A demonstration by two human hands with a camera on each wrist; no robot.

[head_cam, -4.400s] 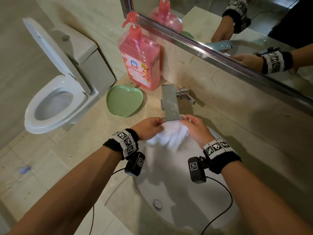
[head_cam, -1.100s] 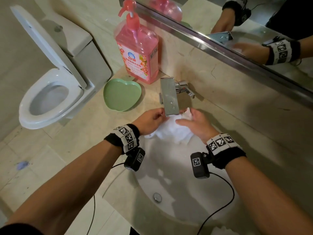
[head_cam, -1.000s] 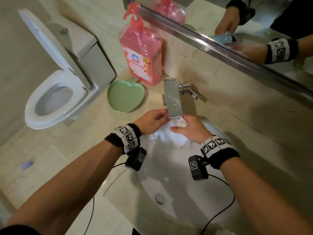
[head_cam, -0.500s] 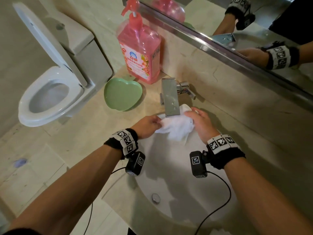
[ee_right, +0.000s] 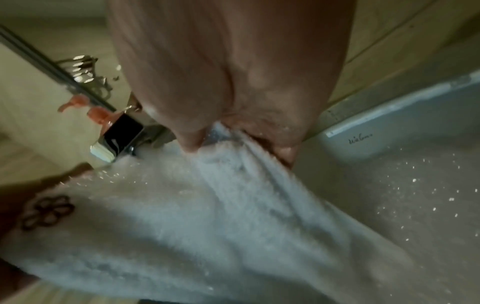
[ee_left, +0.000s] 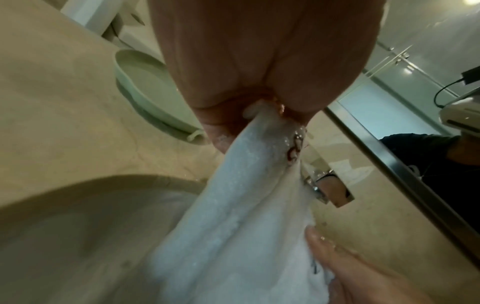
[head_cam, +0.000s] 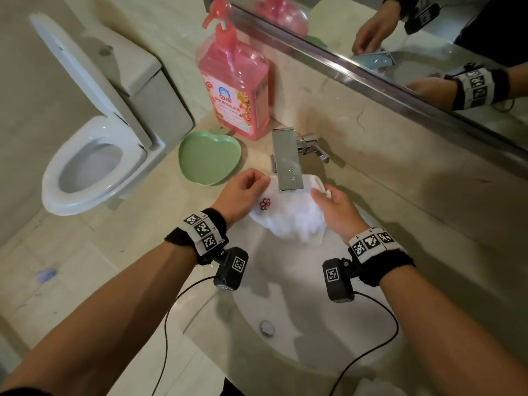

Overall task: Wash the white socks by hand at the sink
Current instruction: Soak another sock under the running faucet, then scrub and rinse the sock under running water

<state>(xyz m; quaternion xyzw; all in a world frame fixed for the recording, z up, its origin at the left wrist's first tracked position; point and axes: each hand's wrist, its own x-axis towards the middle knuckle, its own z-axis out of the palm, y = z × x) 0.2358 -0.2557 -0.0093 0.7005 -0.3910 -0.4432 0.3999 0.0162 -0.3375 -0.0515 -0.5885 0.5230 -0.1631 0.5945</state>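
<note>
- Left hand (head_cam: 243, 192) and right hand (head_cam: 337, 207) each pinch the white sock (head_cam: 288, 218) under the faucet (head_cam: 287, 164).
- Risk: the wet, soapy fabric may slip into the sink (head_cam: 285, 295).

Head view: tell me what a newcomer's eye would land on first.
The sudsy white sock with a red flower mark, stretched between the left hand and right hand under the square chrome tap. Next, the tall pink pump bottle against the back wall, the green apple-shaped dish in front of it.
</note>
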